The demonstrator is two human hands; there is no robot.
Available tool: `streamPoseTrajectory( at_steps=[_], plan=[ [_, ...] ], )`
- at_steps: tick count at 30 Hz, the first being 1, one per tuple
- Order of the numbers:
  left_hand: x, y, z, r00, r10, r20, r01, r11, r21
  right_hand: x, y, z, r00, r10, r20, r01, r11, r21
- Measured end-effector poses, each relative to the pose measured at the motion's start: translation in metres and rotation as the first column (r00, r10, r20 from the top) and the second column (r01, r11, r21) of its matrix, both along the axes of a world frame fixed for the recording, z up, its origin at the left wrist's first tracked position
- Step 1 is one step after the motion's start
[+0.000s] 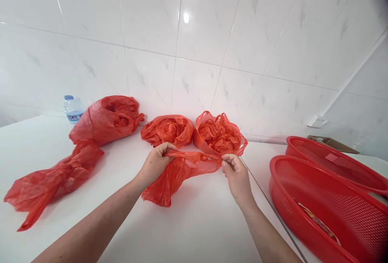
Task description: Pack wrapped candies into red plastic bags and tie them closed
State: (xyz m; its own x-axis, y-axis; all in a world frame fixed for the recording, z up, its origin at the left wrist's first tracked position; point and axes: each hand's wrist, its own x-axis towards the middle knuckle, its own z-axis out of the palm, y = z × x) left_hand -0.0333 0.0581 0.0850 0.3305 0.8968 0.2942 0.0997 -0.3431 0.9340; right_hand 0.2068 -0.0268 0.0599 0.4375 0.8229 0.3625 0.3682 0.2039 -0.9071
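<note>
A thin red plastic bag [178, 174] is stretched between my two hands above the white table [188, 230]. My left hand [157, 162] pinches it at one end, and the loose body of the bag hangs down beside those fingers. At the other end, the fingertips of my right hand [236, 174] are closed on the bag's edge. Just behind my hands sit two bundles of crumpled red plastic bags, a left bundle [168, 129] and a right bundle [220, 133], each inside an opened red bag.
A large stuffed red bag [97, 121] lies at the left, with a loose red bag [57, 182] in front. Behind stands a water bottle [72, 109]. Two red plastic baskets, a near one [303, 182] and a far one [321, 154], stand right, before flat cardboard [336, 144]. A tiled wall rises behind.
</note>
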Motion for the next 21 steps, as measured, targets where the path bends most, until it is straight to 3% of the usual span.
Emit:
streamPoseTrajectory(
  at_steps=[4, 7, 9, 11, 14, 16, 19, 21],
  plan=[
    [0.012, -0.006, 0.002, 0.995, 0.101, -0.009, -0.100, 0.993, 0.060, -0.009, 0.000, -0.009, 0.981, 0.043, -0.190, -0.041, 0.999, 0.013],
    [0.031, -0.016, -0.006, 0.981, 0.179, -0.080, -0.157, 0.961, 0.230, -0.017, -0.004, -0.018, 0.906, 0.282, -0.316, -0.301, 0.953, -0.013],
    [0.047, -0.025, -0.014, 0.973, 0.140, -0.184, -0.054, 0.911, 0.409, -0.020, -0.008, -0.023, 0.797, 0.467, -0.382, -0.499, 0.866, 0.018],
    [0.063, -0.034, -0.023, 0.941, 0.021, -0.339, 0.169, 0.837, 0.521, -0.019, -0.011, -0.026, 0.709, 0.552, -0.440, -0.584, 0.808, 0.072],
    [0.081, -0.045, -0.033, 0.863, -0.157, -0.480, 0.408, 0.777, 0.480, -0.012, -0.013, -0.028, 0.684, 0.502, -0.529, -0.527, 0.842, 0.117],
    [0.088, -0.046, -0.036, 0.870, -0.207, -0.449, 0.406, 0.815, 0.412, -0.006, -0.013, -0.028, 0.671, 0.477, -0.567, -0.495, 0.858, 0.137],
    [0.094, -0.040, -0.040, 0.941, -0.152, -0.303, 0.239, 0.932, 0.274, -0.002, -0.013, -0.029, 0.650, 0.509, -0.564, -0.526, 0.837, 0.149],
    [0.097, -0.034, -0.043, 0.962, -0.107, -0.253, 0.160, 0.967, 0.199, -0.002, -0.012, -0.032, 0.649, 0.527, -0.548, -0.553, 0.822, 0.136]
  ],
)
